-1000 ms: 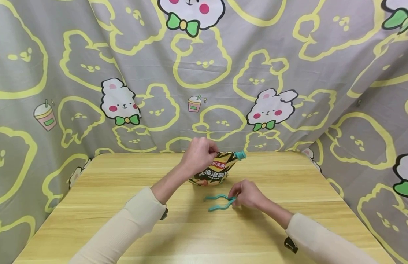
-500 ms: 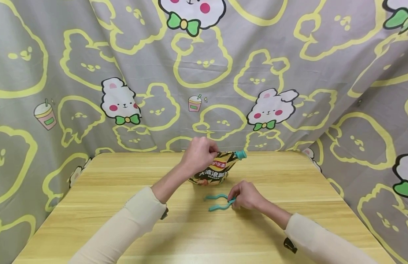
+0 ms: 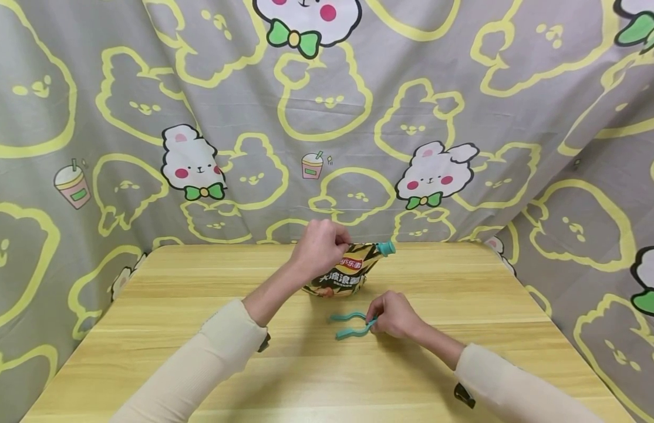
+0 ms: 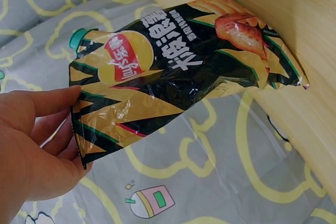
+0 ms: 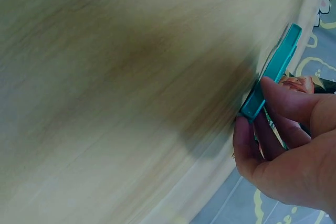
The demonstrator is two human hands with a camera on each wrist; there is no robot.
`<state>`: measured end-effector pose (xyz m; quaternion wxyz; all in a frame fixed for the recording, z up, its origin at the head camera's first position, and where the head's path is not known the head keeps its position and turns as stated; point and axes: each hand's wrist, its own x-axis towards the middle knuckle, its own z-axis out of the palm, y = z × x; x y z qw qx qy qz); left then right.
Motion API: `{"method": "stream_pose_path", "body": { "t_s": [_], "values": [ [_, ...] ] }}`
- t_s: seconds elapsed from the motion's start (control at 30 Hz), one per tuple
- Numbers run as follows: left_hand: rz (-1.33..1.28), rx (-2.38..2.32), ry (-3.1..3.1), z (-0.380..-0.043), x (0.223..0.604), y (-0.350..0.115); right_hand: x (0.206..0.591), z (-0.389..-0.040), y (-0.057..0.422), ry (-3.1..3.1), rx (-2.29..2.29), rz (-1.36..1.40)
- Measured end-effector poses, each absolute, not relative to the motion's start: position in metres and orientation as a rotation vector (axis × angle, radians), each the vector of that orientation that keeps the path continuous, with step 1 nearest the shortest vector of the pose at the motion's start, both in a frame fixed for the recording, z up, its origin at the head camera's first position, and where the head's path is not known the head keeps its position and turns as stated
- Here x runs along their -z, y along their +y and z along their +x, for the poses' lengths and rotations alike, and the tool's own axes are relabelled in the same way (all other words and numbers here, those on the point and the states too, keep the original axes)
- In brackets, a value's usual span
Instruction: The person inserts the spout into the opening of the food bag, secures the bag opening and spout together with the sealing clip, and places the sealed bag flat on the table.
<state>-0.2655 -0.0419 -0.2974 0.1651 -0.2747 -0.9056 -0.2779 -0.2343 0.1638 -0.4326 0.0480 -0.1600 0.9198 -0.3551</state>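
Note:
A black-and-gold chip bag [image 3: 344,275] stands tilted on the table, its bottom end resting on the wood. My left hand [image 3: 317,249] grips its upper edge, thumb and fingers on either side of it in the left wrist view. At the bag's top right corner sits a teal cap-like piece [image 4: 80,39]. In front of the bag, my right hand [image 3: 395,315] pinches a teal two-armed clip [image 3: 352,333] near its joined end. The clip's curved arms are spread apart and point left. Edge-on in the right wrist view, the clip [image 5: 282,59] lies between thumb and fingers.
The light wooden table [image 3: 163,329] reaches back to a grey curtain [image 3: 242,111] with yellow cartoon outlines. The curtain also hangs along both sides of the table.
The left hand and the bag stay where they were. My right hand and the teal clip have shifted only very slightly.

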Motion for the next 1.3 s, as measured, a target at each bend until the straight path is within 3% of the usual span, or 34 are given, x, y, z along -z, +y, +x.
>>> {"method": "stream_pose_path", "body": {
  "t_s": [0.6, 1.3],
  "values": [
    [-0.768, 0.804, -2.588, -0.264, 0.297, -0.043, 0.417, -0.240, 0.175, 2.809, 1.093, -0.330],
    [-0.779, 0.820, -2.583, -0.266, 0.298, -0.044, 0.390, -0.259, 0.226, 2.851, 1.098, -0.224]
  ]
}}
